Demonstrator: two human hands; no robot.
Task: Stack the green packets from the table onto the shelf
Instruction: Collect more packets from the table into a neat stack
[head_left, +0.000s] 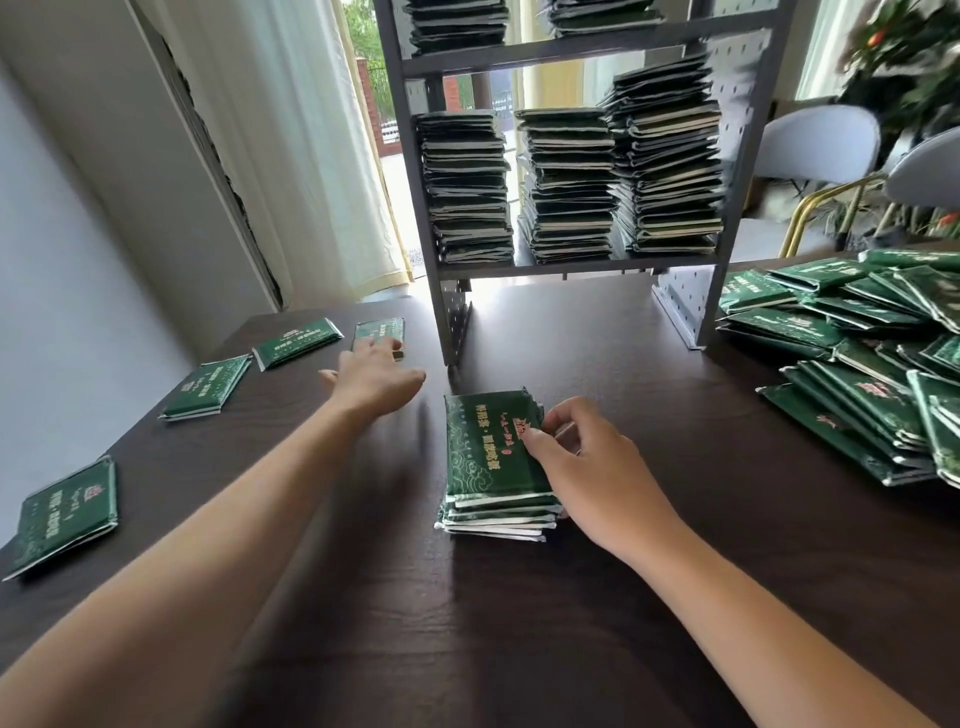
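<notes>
Dark wood worktop (597, 597) lies closest, and along its left side four single green packets (67, 512) lie flat and apart, the farthest one (379, 332) under the fingertips of the left hand (376, 376), which reaches out with fingers straight and spread. At centre a small pile of packets (493, 467) sits before the grey shelf (566, 262), the right hand (587, 457) pinching its right edge with thumb on top, while three tall stacks (569, 184) fill the shelf's lower tier. Far right, a loose heap of packets (857, 353) covers the worktop.
</notes>
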